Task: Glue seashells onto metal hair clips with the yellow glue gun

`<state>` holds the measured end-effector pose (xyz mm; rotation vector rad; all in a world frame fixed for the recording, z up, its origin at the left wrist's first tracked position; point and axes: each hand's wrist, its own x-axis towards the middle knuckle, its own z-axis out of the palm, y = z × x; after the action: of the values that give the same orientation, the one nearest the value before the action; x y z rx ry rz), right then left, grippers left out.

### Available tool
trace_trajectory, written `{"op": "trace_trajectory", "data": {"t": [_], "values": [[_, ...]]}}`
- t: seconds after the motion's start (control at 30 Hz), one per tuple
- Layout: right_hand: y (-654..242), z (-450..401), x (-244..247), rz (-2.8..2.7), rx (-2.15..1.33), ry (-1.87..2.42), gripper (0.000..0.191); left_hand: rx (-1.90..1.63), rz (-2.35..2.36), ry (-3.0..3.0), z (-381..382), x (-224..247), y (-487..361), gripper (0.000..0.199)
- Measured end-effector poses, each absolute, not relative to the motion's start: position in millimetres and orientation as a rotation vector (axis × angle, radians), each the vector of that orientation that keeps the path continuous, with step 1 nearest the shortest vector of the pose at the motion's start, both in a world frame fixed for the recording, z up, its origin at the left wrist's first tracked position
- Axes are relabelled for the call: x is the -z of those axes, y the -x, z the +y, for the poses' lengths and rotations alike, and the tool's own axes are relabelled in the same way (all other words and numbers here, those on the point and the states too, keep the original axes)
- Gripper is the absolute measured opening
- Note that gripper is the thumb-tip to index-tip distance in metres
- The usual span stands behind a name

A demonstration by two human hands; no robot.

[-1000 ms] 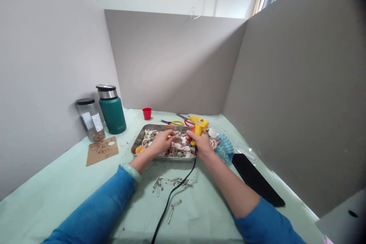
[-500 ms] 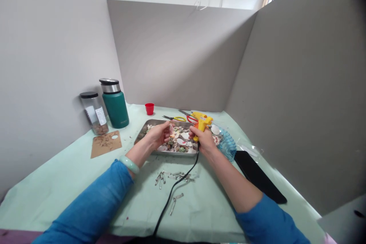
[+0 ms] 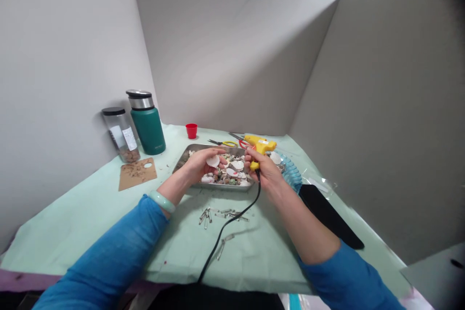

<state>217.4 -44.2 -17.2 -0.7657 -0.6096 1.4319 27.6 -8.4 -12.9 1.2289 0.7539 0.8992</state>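
A white shell (image 3: 213,161) lies in my left hand (image 3: 199,164), its fingers curled round it above the left part of a metal tray (image 3: 221,187) of shells. My right hand (image 3: 264,167) grips the handle of a yellow glue gun (image 3: 262,145) over the tray's right end. The gun's black cord (image 3: 227,223) runs down to the table's front edge. Several safety pins (image 3: 205,216) lie in front of the tray.
Behind the tray are yellow-handled scissors (image 3: 228,144), red-handled scissors (image 3: 244,144) and a red cup (image 3: 191,131). To the left stand a green bottle (image 3: 148,128), a jar (image 3: 121,135) and a brown card (image 3: 136,174). A blue dish (image 3: 291,172) and black board (image 3: 330,215) are right.
My left hand has turned, so the shell in it now shows its white face. The glue gun has swung round and points more to the right. The whole view has shifted slightly.
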Motion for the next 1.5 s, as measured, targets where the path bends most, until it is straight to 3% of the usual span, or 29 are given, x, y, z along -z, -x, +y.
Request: {"op": "trace_trajectory", "data": {"t": [0.13,0.23,0.33,0.53,0.67,0.9,1.17,1.37,1.5], "values": [[-213.6,-64.2,-5.3,-0.721,-1.569,0.517,0.027,-0.703,0.856,-1.655,-38.1,-1.2,-19.1,0.028],[-215.3,-69.2,-12.1,-0.790,-1.506,0.473,0.031,-0.311,0.821,-2.109,-72.0,-3.6,-11.6,0.020],[-219.8,-65.9,-10.5,-0.812,-1.458,0.455,0.031,-0.097,0.843,-2.376,-104.9,5.4,-11.2,0.024],[-224.7,-69.5,-17.5,-0.809,-1.513,0.420,0.026,-0.010,0.848,-2.361,-121.3,15.5,-14.9,0.027],[-225.7,-86.5,-38.4,-0.851,-1.541,0.418,0.019,-0.017,0.837,-2.160,-109.8,13.8,-9.5,0.041],[-223.3,-94.2,-55.8,-0.897,-1.478,0.464,0.013,0.046,0.990,-2.452,-128.7,19.9,-16.8,0.014],[-218.2,-78.6,-44.8,-0.876,-1.540,0.433,0.021,-0.020,1.035,-2.655,-106.1,32.8,-39.8,0.017],[-226.2,-64.7,-29.4,-0.873,-1.510,0.417,0.029,-0.135,1.166,-2.565,-82.5,10.5,-24.4,0.019],[-228.8,-57.2,-20.4,-0.878,-1.492,0.428,0.028,0.196,1.251,-2.581,-82.9,5.1,4.8,0.020]]}}
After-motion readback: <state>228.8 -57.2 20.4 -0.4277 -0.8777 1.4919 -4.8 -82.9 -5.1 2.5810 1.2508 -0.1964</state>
